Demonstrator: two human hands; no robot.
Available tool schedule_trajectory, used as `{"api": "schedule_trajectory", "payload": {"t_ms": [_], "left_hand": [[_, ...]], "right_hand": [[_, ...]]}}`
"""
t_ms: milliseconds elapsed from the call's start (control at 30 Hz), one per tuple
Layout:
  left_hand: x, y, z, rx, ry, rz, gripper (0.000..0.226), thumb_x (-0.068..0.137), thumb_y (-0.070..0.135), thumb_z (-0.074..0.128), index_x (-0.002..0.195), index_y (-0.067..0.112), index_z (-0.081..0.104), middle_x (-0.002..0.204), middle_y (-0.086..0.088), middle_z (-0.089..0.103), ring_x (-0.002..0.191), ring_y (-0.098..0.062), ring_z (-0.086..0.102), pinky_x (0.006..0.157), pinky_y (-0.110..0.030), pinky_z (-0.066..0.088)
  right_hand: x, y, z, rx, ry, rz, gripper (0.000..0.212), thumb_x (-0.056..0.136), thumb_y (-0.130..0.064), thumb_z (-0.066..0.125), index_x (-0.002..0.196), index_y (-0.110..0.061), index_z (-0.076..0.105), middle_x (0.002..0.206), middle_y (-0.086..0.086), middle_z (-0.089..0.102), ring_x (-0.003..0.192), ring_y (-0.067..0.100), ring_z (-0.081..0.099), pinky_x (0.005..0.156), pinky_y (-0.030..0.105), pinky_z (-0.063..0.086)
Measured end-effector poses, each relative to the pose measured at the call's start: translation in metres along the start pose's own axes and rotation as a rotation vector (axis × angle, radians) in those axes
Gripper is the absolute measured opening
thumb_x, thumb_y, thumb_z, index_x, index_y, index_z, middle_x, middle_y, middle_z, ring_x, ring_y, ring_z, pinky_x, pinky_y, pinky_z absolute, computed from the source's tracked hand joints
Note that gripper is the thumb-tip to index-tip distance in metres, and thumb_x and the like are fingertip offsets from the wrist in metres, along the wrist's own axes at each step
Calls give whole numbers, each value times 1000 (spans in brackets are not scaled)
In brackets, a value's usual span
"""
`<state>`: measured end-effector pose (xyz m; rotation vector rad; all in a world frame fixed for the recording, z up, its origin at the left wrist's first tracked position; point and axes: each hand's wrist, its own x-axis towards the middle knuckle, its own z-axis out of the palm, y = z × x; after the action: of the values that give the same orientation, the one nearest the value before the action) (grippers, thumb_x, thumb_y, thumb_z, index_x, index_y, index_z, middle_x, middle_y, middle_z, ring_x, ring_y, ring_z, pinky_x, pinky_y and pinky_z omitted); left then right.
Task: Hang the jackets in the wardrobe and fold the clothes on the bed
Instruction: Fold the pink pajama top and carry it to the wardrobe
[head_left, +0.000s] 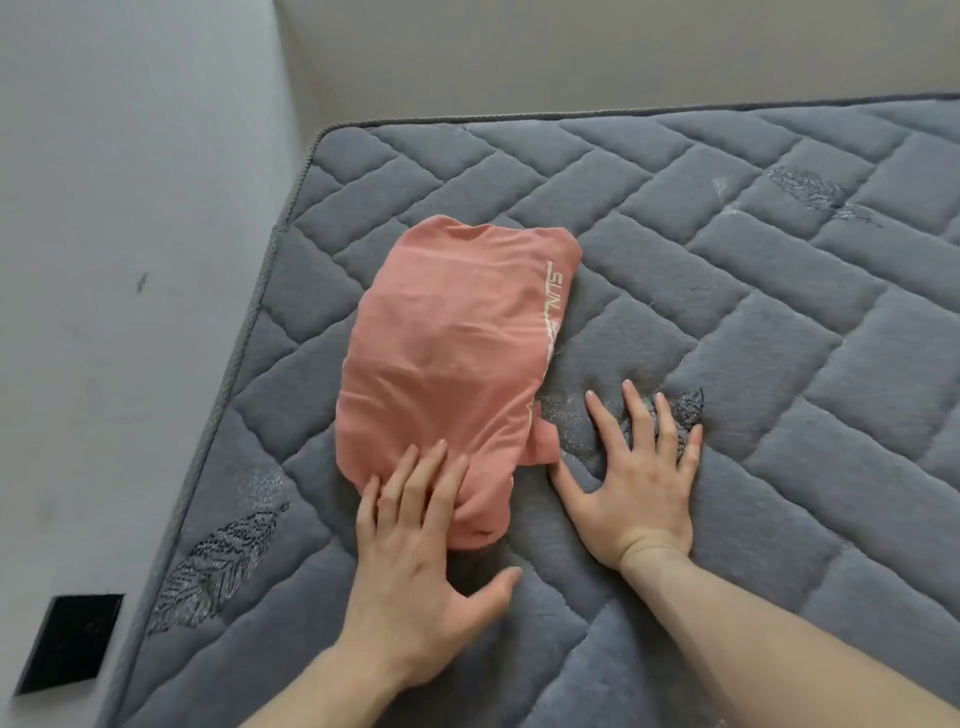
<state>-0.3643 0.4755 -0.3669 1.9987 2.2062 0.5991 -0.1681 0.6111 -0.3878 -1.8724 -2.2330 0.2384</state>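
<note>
— What does the garment look like?

— A salmon-pink garment (447, 364), folded into a rough oblong bundle, soft creases running across it. Pale lettering runs along its right edge (too small and sideways to read surely). It lies on the mattress (727, 312), toward the left side and not far from the corner.

— And the hands?

— The left hand (415, 561) lies flat, fingers straight and slightly spread; the fingertips rest on the bundle's near end, while the thumb sticks out to the right over the mattress. It grips nothing — it just presses or touches the cloth. The right hand (641, 478) is splayed wide, palm down on the bare mattress just beside the bundle's right edge; its thumb reaches toward a small fold of pink cloth poking out there, though I cannot tell whether it touches.

— The bedding?

— Grey, plush-looking, quilted into long rectangular pads set in a herringbone pattern, with a corded rim. Feather motifs are stitched in dark and silvery thread — one feather (218, 571) near the left edge, another partly under the right fingers. Beyond the mattress, a pale wall (104, 260) on the left and far side, and a small black rectangle (67, 642) low on the left wall.
</note>
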Motion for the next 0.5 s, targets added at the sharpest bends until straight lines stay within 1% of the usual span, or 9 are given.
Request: {"api": "schedule_trajectory", "payload": {"t_ms": [33,67,133,200,333,367,400,433,500], "left_hand": [[-9,4,8,-13,16,-39,93,79,69,65,158,31,34,166,11,25,157,-17,18,126,-51,12],[-9,7,11,-40,54,-85,85,83,64,63,156,31,36,165,13,29,156,-16,21,126,-51,14],[-1,9,14,-106,138,-166,64,90,50,61,150,31,47,160,15,38,152,-13,29,124,-52,21],[5,6,18,-124,205,-198,53,93,42,59,144,29,54,155,15,45,149,-12,35,123,-49,23],[4,2,26,-112,256,-163,49,97,33,59,145,31,55,154,16,48,148,-12,38,123,-46,23],[3,4,26,-111,259,-162,48,97,33,58,146,31,55,154,16,49,148,-12,39,123,-46,24],[3,5,26,-105,262,-162,48,98,34,57,146,31,55,154,15,49,148,-12,39,123,-46,24],[3,5,26,-94,269,-166,47,99,35,56,146,30,55,154,14,50,147,-12,40,123,-45,23],[3,5,28,-76,283,-166,46,100,36,55,146,29,56,153,13,51,147,-13,40,123,-44,22]], "right_hand": [[-1,0,0,-7,-2,2,83,84,-81,36,157,-43,34,169,-4,20,158,27,9,125,62,1],[-2,-1,-1,-12,1,3,83,84,-81,35,157,-43,34,169,-4,20,158,27,9,125,62,1],[-2,-1,-1,-5,9,3,82,84,-81,36,157,-43,35,169,-4,21,158,27,10,125,62,1],[0,-2,0,4,14,-10,82,84,-82,36,157,-44,35,169,-4,22,158,27,11,125,62,1],[0,-3,-1,23,38,-15,79,85,-81,37,156,-46,35,167,-4,24,157,27,13,126,61,2],[0,-1,-3,29,51,-49,78,87,-79,38,156,-45,33,167,-4,25,156,27,17,126,61,4],[-1,0,-5,50,63,-132,75,89,-76,39,157,-44,33,165,-3,27,154,27,22,126,60,7],[-1,1,-6,85,75,-272,71,92,-70,43,157,-42,34,163,-3,32,150,26,30,125,58,14],[0,2,-5,154,107,-562,56,97,-56,53,150,-39,49,154,-5,47,136,24,46,120,51,29]]}}
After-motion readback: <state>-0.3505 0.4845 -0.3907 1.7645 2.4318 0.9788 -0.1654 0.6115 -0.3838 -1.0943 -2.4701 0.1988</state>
